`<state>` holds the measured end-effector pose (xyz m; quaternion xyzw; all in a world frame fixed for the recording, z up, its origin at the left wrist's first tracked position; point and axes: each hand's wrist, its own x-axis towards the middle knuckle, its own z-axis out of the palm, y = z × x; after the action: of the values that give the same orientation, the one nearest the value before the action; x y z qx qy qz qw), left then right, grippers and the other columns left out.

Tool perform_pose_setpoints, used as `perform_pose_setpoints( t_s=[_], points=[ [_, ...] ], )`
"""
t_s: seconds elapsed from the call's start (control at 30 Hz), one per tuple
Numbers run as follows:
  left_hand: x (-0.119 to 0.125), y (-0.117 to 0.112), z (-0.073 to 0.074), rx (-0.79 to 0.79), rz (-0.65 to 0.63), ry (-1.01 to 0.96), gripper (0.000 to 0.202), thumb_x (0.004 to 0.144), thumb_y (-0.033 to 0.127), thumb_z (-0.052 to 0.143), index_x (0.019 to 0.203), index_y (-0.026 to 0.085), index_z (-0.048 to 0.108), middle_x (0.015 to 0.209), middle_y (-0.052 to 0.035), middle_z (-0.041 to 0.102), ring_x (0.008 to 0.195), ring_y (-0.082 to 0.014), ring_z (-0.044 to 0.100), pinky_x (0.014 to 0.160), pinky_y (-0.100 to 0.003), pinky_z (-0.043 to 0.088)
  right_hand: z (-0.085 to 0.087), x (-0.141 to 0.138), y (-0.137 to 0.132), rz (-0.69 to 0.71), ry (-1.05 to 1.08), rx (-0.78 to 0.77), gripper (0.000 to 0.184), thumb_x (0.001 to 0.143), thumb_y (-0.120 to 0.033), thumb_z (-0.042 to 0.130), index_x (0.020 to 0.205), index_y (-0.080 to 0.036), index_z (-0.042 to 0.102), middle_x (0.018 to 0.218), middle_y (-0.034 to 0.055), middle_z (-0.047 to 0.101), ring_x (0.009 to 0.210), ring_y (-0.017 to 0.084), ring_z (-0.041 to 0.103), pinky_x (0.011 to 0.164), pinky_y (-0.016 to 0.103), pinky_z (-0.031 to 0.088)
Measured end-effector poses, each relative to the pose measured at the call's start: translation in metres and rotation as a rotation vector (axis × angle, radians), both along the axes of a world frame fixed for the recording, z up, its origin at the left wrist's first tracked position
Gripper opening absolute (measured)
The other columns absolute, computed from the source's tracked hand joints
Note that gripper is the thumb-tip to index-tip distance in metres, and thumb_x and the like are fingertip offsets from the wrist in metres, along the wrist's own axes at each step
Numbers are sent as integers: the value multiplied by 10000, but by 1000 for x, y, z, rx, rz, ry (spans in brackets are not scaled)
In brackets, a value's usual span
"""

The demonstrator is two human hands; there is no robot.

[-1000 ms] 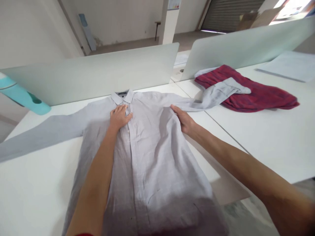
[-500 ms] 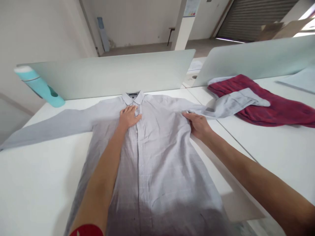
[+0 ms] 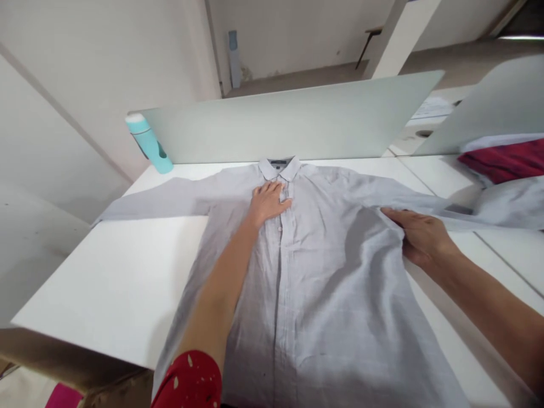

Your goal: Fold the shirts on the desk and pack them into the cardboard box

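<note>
A light grey button-up shirt (image 3: 331,272) lies front side up across the white table, its collar (image 3: 278,168) toward the divider and both sleeves spread out sideways. My left hand (image 3: 270,201) rests flat on the upper placket just below the collar, fingers apart. At the armpit on the right side, my right hand (image 3: 420,235) pinches the shirt's side between thumb and fingers. The cloth there is lifted a little, and folds run from it down the chest. The fingertips under the cloth are hidden.
A frosted divider (image 3: 289,122) runs along the table's back edge. A turquoise bottle (image 3: 148,144) leans at the back left corner. Dark red cloth (image 3: 510,158) lies at the far right, beside the right sleeve. The white table (image 3: 110,283) ends at the left.
My view has swung to the left, so things appear farther right. My right hand has pulled the shirt's side slightly outward, deepening the folds. My left hand stays on the placket.
</note>
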<state>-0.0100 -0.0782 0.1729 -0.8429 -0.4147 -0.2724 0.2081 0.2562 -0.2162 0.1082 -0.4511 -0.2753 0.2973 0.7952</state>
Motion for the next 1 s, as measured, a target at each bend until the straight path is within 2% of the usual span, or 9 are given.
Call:
perform_pose_setpoints(
  t_s=[0.13, 0.27, 0.33, 0.43, 0.57, 0.67, 0.77, 0.87, 1.0],
  points=[
    [1, -1, 2, -5, 9, 1, 568, 1032, 477, 485, 1551, 249, 524, 1667, -50, 516, 1578, -248, 394, 1291, -487, 312, 1, 2, -8, -217, -464, -237, 362, 864, -260, 674, 537, -223, 523, 466, -4, 472, 467, 154, 457, 479, 298, 389],
    [1, -1, 6, -14, 16, 0, 553, 1027, 472, 496, 1543, 277, 530, 1660, -46, 525, 1575, -248, 396, 1288, -485, 315, 3, 11, -11, -270, -731, -387, 440, 852, -275, 687, 447, -221, 523, 404, 29, 448, 503, 191, 492, 558, 320, 381],
    [1, -1, 6, -14, 10, -3, 556, 1027, 468, 493, 1544, 268, 530, 1654, -56, 532, 1570, -250, 402, 1286, -485, 316, 4, 14, -10, -320, -913, -518, 410, 875, -297, 654, 481, -223, 569, 466, 55, 527, 597, 230, 578, 621, 328, 424],
    [1, -1, 6, -8, 7, -5, 569, 1024, 459, 494, 1550, 246, 529, 1657, -68, 528, 1566, -260, 406, 1286, -495, 310, 6, 16, -10, -407, -1191, -729, 396, 956, -411, 558, 642, -215, 700, 722, 123, 709, 803, 306, 696, 667, 357, 468],
    [1, 2, 6, -4, 16, -4, 571, 1023, 460, 496, 1557, 260, 525, 1666, -61, 518, 1570, -259, 402, 1288, -491, 307, 11, 19, -26, -403, -1374, -817, 481, 998, -497, 490, 719, -195, 739, 858, 173, 751, 860, 348, 716, 668, 398, 469],
    [1, 3, 6, 0, 16, 3, 575, 1024, 467, 498, 1559, 257, 523, 1663, -60, 522, 1567, -257, 407, 1286, -489, 313, 21, 20, -39, -429, -1461, -703, 507, 1000, -516, 479, 658, -210, 693, 809, 148, 740, 809, 324, 709, 670, 389, 462],
    [1, 3, 5, 15, 19, 0, 565, 1029, 466, 496, 1553, 258, 531, 1662, -62, 525, 1564, -258, 415, 1283, -480, 320, 39, 18, -30, -449, -1529, -443, 450, 1017, -499, 451, 829, -234, 762, 868, 98, 765, 864, 298, 727, 751, 374, 498],
    [1, 2, 4, 43, 27, -2, 545, 1028, 451, 508, 1539, 264, 549, 1649, -67, 540, 1556, -259, 433, 1274, -469, 336, 59, 9, 12, -354, -1572, -181, 401, 1011, -445, 498, 1229, -247, 771, 1293, 85, 753, 1123, 299, 719, 955, 397, 538],
    [1, 1, 3, 82, 27, 6, 523, 1017, 427, 547, 1514, 267, 577, 1628, -82, 562, 1546, -269, 454, 1262, -458, 357, 67, -13, 87, -221, -1713, -69, 618, 1035, -481, 514, 1555, -152, 570, 1658, 157, 479, 1509, 344, 469, 1211, 475, 428]
  ],
)
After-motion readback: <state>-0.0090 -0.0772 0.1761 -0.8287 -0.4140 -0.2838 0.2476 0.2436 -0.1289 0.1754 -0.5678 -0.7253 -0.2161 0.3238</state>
